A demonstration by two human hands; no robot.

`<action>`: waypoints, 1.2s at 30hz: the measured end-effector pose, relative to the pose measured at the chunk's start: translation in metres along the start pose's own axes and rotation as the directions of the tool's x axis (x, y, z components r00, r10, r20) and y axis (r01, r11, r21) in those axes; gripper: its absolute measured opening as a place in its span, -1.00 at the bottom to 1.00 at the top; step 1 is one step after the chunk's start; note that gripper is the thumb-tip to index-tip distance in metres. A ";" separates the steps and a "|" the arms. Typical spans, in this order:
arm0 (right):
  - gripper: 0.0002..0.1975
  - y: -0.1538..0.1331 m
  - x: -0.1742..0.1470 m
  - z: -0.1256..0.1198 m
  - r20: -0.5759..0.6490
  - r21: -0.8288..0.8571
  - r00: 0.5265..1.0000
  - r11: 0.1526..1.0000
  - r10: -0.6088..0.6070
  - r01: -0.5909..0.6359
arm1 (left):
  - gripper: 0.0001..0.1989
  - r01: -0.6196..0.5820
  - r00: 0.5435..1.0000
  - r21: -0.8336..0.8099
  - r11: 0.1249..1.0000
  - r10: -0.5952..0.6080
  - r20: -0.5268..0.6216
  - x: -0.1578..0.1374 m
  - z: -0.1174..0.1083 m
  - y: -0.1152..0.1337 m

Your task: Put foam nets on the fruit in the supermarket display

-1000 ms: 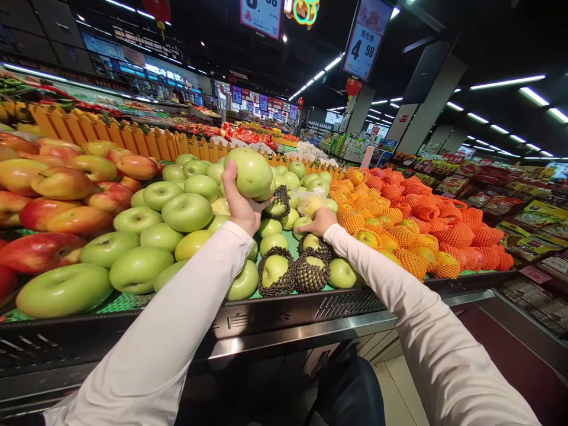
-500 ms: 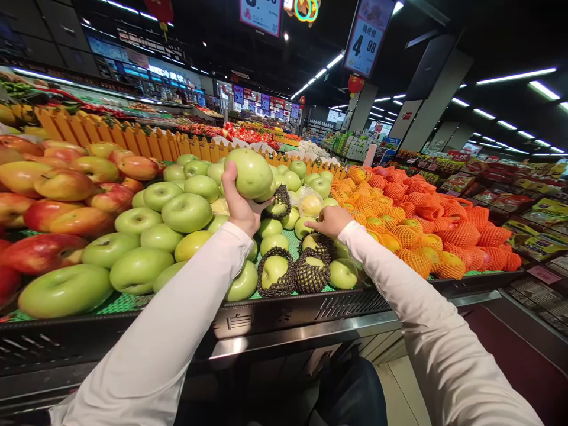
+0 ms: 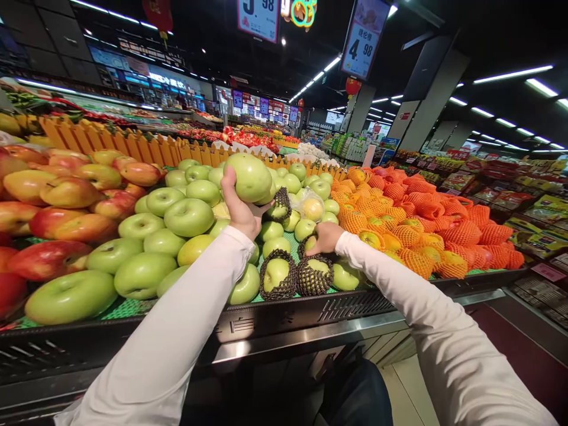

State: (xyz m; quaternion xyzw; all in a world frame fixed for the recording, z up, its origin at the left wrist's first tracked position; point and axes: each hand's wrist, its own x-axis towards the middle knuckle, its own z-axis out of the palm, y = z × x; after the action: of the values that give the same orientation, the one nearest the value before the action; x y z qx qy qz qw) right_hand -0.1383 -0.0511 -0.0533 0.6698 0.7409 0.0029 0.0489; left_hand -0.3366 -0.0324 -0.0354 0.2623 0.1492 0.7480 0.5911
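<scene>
My left hand (image 3: 242, 210) is closed around a large green apple (image 3: 248, 176), held up above the pile; part of another green apple shows behind it, and whether I hold that one too is unclear. Lower and to the right, my right hand (image 3: 327, 238) reaches down, its fingers curled over a green apple in a black foam net (image 3: 305, 246). That apple is mostly hidden by the hand. Just in front of it lie two more netted green apples, one at the right (image 3: 315, 276) and one at the left (image 3: 278, 274), near the display's front edge.
Loose green apples (image 3: 189, 217) spread to the left, with red-yellow apples (image 3: 71, 188) beyond them. Fruit in orange foam nets (image 3: 408, 235) fills the right side. A black crate edge (image 3: 288, 313) runs along the front, and a low orange picket fence (image 3: 155, 152) stands behind.
My right hand has moved slightly down and left, from above the netted apple to curling its fingers over it. My left hand still holds the large apple up.
</scene>
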 end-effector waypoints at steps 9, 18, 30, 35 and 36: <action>-0.08 0.004 -0.013 0.013 -0.077 0.168 0.996 0.985 0.050 -0.037 | -0.50 0.011 1.000 -0.026 1.000 -0.011 -0.008 -0.002 0.001 0.002; -0.54 -0.033 0.038 -0.043 -0.477 0.263 0.878 0.959 0.037 0.103 | -0.55 0.029 0.999 -0.007 1.000 -0.029 -0.028 0.000 0.000 0.002; -0.31 -0.057 0.091 -0.057 -0.311 0.283 0.950 0.956 0.013 0.079 | -0.48 -0.032 0.999 -0.051 0.998 0.032 -0.008 -0.001 0.002 0.007; -0.28 -0.062 0.080 -0.044 -0.283 -0.034 0.880 0.921 -0.380 0.387 | -0.45 -0.057 0.998 -0.030 0.998 0.057 0.005 0.003 -0.002 0.007; -0.25 -0.065 0.082 -0.039 -0.256 -0.058 0.882 0.917 -0.395 0.394 | -0.45 -0.057 0.998 -0.026 0.998 0.058 0.010 0.003 -0.002 0.007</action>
State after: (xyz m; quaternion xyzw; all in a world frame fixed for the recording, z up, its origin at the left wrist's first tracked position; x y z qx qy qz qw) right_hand -0.2135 0.0260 -0.0242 0.4985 0.8616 0.0828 -0.0485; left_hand -0.3440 -0.0313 -0.0327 0.2629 0.1287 0.7651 0.5735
